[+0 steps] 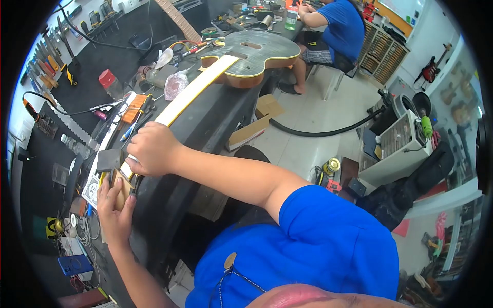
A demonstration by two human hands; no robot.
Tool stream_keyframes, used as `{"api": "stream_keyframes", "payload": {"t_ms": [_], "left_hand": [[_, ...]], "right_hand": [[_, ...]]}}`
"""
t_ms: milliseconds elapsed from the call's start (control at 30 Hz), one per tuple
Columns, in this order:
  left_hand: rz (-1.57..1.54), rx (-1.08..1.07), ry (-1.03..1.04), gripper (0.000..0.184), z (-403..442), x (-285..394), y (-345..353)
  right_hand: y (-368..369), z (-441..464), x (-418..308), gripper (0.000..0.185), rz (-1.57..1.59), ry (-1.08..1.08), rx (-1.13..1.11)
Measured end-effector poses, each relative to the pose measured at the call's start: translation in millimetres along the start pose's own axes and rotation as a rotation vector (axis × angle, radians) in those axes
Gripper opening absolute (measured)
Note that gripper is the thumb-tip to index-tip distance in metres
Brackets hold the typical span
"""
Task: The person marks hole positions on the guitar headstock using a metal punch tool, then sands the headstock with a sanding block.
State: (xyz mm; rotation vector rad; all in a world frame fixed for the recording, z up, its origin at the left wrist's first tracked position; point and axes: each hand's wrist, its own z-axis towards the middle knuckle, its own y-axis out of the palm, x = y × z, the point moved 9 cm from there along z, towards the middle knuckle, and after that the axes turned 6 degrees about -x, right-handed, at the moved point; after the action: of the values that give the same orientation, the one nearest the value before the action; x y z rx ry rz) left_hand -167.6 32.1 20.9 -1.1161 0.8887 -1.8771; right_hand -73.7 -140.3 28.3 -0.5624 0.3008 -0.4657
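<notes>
A guitar with a dark grey body (280, 47) lies on the bench, its long pale neck (197, 91) pointing towards me. My right hand (154, 149) is closed around the neck near its near end, with the thumb pointing down. Just below it, my left hand (117, 208) grips a flat tan wooden piece (122, 191) at the end of the neck, fingers over one side and thumb on the other. Whether that piece is the headstock or a separate block, I cannot tell. Touching this spot is a dark grey block (109, 160).
An orange-brown wooden block (134, 108), a clear jar with a red lid (108, 79) and a plastic-wrapped pink lump (176, 85) lie along the bench. Cardboard (249, 132) and a black hose (318, 134) are on the floor. Another person in blue (343, 33) sits at the far end.
</notes>
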Motion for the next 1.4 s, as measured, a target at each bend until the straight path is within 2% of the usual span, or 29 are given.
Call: {"api": "stream_keyframes", "payload": {"t_ms": [433,533,633,733,800,867,933,1000,1100,1233,1333,1400], "left_hand": [[-0.007,0.018,-0.011,0.052,5,-3,0],[-0.032,0.016,-0.017,0.053,5,-6,0],[-0.028,0.027,-0.012,0.054,5,-8,1],[0.055,0.004,-0.046,0.057,7,-2,-1],[0.046,0.018,-0.050,0.056,10,-1,0],[0.040,0.049,-0.013,0.055,11,-1,-1],[0.031,0.041,0.003,0.055,10,7,-5],[0.122,0.061,0.038,0.056,8,5,-6],[0.108,0.148,0.036,0.055,5,-3,-4],[0.074,0.089,0.125,0.054,-8,7,-7],[-0.023,0.045,-0.088,0.053,8,-36,-11],[-0.009,0.073,-0.001,0.052,13,-19,-8]], "right_hand": [[4,0,1,0.029,-0.003,-0.003,-0.009],[15,7,3,0.031,-0.033,0.100,-0.193],[19,14,-4,0.031,-0.071,0.173,-0.283],[29,18,-8,0.029,-0.065,0.153,-0.351],[25,17,-9,0.028,-0.126,0.090,-0.249],[34,18,-7,0.031,-0.068,0.036,-0.251],[25,20,-8,0.036,-0.064,0.119,-0.249],[29,20,-8,0.037,-0.090,0.102,-0.185],[32,20,-8,0.039,-0.097,0.137,-0.203],[34,21,-6,0.037,-0.082,0.174,-0.284],[34,21,-4,0.038,-0.116,0.160,-0.237],[35,22,-5,0.038,-0.095,0.181,-0.252]]}}
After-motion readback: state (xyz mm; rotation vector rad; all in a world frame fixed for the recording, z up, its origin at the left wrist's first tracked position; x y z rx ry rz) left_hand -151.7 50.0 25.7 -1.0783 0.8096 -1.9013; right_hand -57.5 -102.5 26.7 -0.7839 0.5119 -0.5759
